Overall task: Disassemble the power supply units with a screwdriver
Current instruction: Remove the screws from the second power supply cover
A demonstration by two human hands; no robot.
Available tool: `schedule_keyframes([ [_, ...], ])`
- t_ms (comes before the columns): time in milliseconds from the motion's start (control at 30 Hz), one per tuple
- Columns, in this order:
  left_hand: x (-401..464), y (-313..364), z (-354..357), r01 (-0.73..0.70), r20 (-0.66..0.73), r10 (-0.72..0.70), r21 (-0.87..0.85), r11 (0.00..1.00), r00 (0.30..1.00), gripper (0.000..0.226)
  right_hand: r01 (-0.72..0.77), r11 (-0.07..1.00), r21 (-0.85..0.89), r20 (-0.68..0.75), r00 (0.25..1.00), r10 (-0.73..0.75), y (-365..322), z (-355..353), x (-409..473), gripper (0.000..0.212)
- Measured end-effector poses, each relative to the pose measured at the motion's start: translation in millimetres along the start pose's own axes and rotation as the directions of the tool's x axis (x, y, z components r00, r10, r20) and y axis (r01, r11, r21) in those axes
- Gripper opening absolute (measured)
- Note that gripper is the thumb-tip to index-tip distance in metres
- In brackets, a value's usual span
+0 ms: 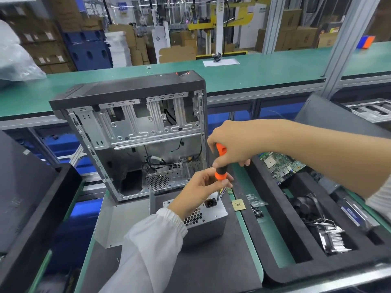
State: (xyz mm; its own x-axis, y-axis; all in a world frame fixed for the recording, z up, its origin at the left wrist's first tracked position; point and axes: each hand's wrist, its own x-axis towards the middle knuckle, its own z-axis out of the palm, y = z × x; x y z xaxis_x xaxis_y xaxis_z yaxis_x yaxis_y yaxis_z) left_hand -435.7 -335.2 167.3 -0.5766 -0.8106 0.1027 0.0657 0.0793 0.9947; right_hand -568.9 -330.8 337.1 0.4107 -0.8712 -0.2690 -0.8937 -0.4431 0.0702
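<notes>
Currently the step in hand appears to be unscrewing a case screw on the power supply unit (206,216), which sits on the dark mat (211,261) in front of the opened tower case (135,132), its honeycomb vent and black mains socket facing up toward the camera. The right hand (230,142) is wrapped around the upper part of the orange-and-black screwdriver (220,163), fingers curled on the handle, tool held near upright. The left hand (198,192) pinches the lower handle and shaft between thumb and fingertips, steadying it, and lies directly over the unit's upper face beside the socket. The tip (218,198) reaches the unit's top edge next to the socket; whether it is seated in a screw head cannot be told. A bundle of coloured wires shows just behind the unit, under the left fingers. Judgement: the next move calls for downward pressure with the right hand while turning, the left keeping the shaft square so the tip does not cam out. A loose CPU (238,205) lies on the mat just right of the unit, and a foam tray (275,240) of removed parts stands further right.
</notes>
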Motion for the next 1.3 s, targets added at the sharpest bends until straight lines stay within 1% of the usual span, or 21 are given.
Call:
schedule_keyframes([
  [67, -3, -2, -10, 0.022, -0.007, -0.022, 0.039, 0.999, 1.0, 0.018, -0.029, 0.998, 0.062, 0.006, 1.0, 0.029, 2, -2, -2, 0.027],
  [233, -14, -11, -28, 0.097, -0.044, -0.089, 0.266, 0.959, 0.995, 0.029, -0.049, 0.983, 0.175, -0.025, 0.998, 0.054, 10, -11, -9, 0.025],
  [400, -20, -17, -30, 0.1, -0.126, -0.064, 0.301, 0.948, 0.99, 0.032, -0.039, 0.946, 0.321, -0.05, 0.997, 0.058, 16, -20, -10, 0.029],
  [500, -17, -22, -25, 0.074, -0.18, 0.013, 0.466, 0.882, 0.984, 0.027, -0.051, 0.928, 0.37, -0.069, 0.994, 0.083, 19, -19, -8, 0.031],
  [533, -16, -23, -24, 0.079, -0.201, 0.023, 0.486, 0.871, 0.979, 0.026, -0.057, 0.924, 0.377, -0.072, 0.993, 0.09, 21, -19, -8, 0.031],
  [567, -15, -24, -23, 0.085, -0.214, 0.02, 0.469, 0.879, 0.977, 0.025, -0.063, 0.921, 0.383, -0.072, 0.993, 0.098, 22, -18, -7, 0.031],
  [667, -15, -26, -24, 0.085, -0.229, -0.014, 0.304, 0.949, 0.973, 0.016, -0.087, 0.898, 0.431, -0.067, 0.989, 0.128, 26, -16, -7, 0.031],
  [733, -14, -26, -23, 0.097, -0.266, -0.017, 0.289, 0.952, 0.964, 0.015, -0.092, 0.884, 0.459, -0.072, 0.987, 0.14, 29, -15, -7, 0.03],
  [767, -13, -27, -23, 0.11, -0.292, -0.004, 0.347, 0.931, 0.956, 0.016, -0.096, 0.877, 0.47, -0.078, 0.986, 0.15, 31, -14, -7, 0.03],
  [833, -12, -28, -20, 0.129, -0.324, 0.071, 0.554, 0.823, 0.943, 0.018, -0.12, 0.865, 0.488, -0.089, 0.979, 0.185, 36, -11, -8, 0.03],
  [933, -13, -32, -12, 0.073, -0.231, 0.153, 0.744, 0.665, 0.961, 0.006, -0.178, 0.836, 0.52, -0.095, 0.96, 0.264, 49, 6, -10, 0.029],
  [967, -14, -35, -9, 0.055, -0.193, 0.156, 0.779, 0.625, 0.969, 0.008, -0.198, 0.784, 0.588, -0.091, 0.947, 0.308, 54, 18, -9, 0.028],
  [1000, -15, -37, -7, 0.041, -0.168, 0.161, 0.804, 0.593, 0.973, 0.011, -0.205, 0.681, 0.703, -0.084, 0.927, 0.367, 59, 35, -8, 0.026],
  [1033, -15, -39, -6, 0.028, -0.154, 0.171, 0.817, 0.576, 0.973, 0.014, -0.19, 0.517, 0.835, -0.065, 0.898, 0.436, 64, 55, -5, 0.025],
  [1100, -17, -41, -5, -0.006, -0.137, 0.204, 0.815, 0.579, 0.969, 0.018, -0.13, 0.068, 0.989, 0.074, 0.841, 0.536, 68, 101, 0, 0.019],
  [1133, -17, -41, -4, -0.023, -0.125, 0.21, 0.809, 0.587, 0.97, 0.02, -0.115, -0.168, 0.979, 0.188, 0.829, 0.528, 66, 125, 4, 0.014],
  [1167, -18, -42, -4, -0.035, -0.113, 0.21, 0.803, 0.595, 0.971, 0.022, -0.116, -0.384, 0.916, 0.303, 0.828, 0.471, 62, 147, 7, 0.008],
  [1200, -19, -42, -4, -0.041, -0.108, 0.21, 0.798, 0.602, 0.972, 0.023, -0.13, -0.556, 0.821, 0.391, 0.837, 0.382, 55, 167, 10, 0.007],
  [1233, -20, -42, -3, -0.042, -0.11, 0.21, 0.793, 0.608, 0.971, 0.024, -0.152, -0.673, 0.724, 0.446, 0.847, 0.289, 47, 183, 13, 0.01],
  [1267, -21, -42, -3, -0.044, -0.112, 0.216, 0.791, 0.611, 0.97, 0.025, -0.173, -0.737, 0.653, 0.477, 0.85, 0.223, 38, 197, 16, 0.012],
  [1300, -22, -42, -3, -0.046, -0.114, 0.22, 0.791, 0.61, 0.969, 0.026, -0.188, -0.766, 0.614, 0.495, 0.848, 0.188, 30, 208, 19, 0.011],
])
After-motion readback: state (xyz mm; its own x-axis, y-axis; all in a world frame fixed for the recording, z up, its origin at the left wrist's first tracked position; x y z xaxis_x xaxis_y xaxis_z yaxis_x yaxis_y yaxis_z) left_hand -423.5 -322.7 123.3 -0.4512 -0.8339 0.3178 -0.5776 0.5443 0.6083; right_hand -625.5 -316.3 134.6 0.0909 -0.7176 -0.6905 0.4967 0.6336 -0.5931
